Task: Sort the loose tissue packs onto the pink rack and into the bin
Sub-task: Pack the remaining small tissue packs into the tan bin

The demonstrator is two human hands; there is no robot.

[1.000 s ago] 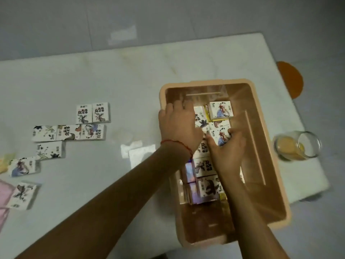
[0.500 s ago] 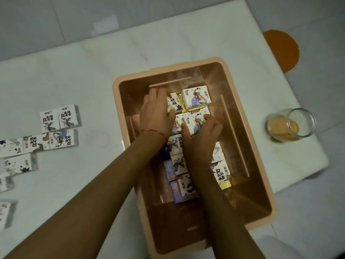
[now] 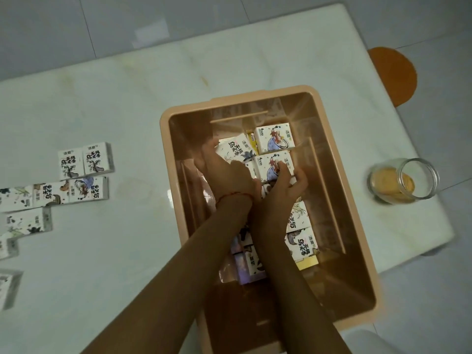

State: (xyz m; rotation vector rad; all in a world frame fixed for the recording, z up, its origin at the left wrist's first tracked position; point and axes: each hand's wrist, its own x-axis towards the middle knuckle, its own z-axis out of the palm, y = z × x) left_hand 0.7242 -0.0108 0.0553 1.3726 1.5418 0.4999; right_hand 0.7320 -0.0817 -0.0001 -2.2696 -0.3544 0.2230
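White tissue pack (image 3: pixel 268 163) pinched by curled right hand (image 3: pixel 286 187).

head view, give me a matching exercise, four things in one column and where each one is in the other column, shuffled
Things
1. glass jar
2. loose tissue packs
3. right hand
4. orange disc

Places
A. on the table, left of the bin
B. inside the bin, pinching a blue-print pack
C. on the table, right of the bin
D. off the table, past its far right corner

Pairs: 1-C, 2-A, 3-B, 4-D
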